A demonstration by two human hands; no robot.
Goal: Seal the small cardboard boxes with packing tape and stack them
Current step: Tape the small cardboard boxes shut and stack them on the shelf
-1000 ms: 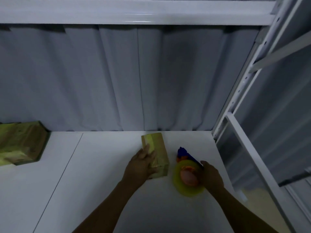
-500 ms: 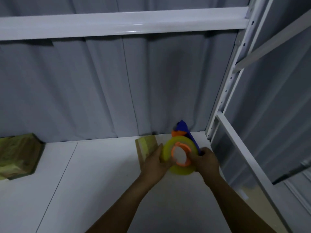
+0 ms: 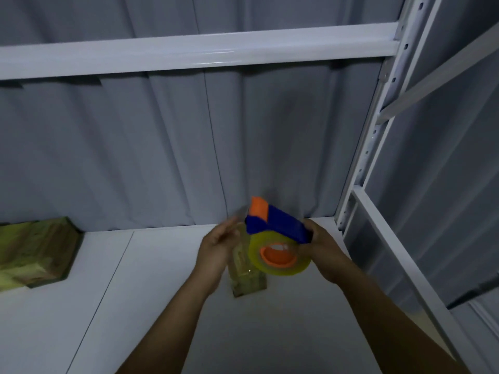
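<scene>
A small cardboard box (image 3: 247,279) lies flat on the white shelf (image 3: 162,306), partly hidden by my hands. Just above it, my right hand (image 3: 321,252) grips a blue and orange tape dispenser (image 3: 275,228) that carries a yellowish roll of packing tape (image 3: 280,268). My left hand (image 3: 216,247) is at the dispenser's left side. Its fingertips are raised beside the orange front and seem to pinch the clear free end of the tape, though this part is blurred.
More cardboard boxes (image 3: 35,252) sit at the shelf's far left against the grey curtain. A white beam (image 3: 189,55) runs overhead. A white perforated upright (image 3: 378,130) and a sloping rail bound the shelf on the right.
My right hand lifted the dispenser off the shelf and turned it, blue body now up, over the box. My left hand left the box top and came to the dispenser's front.
</scene>
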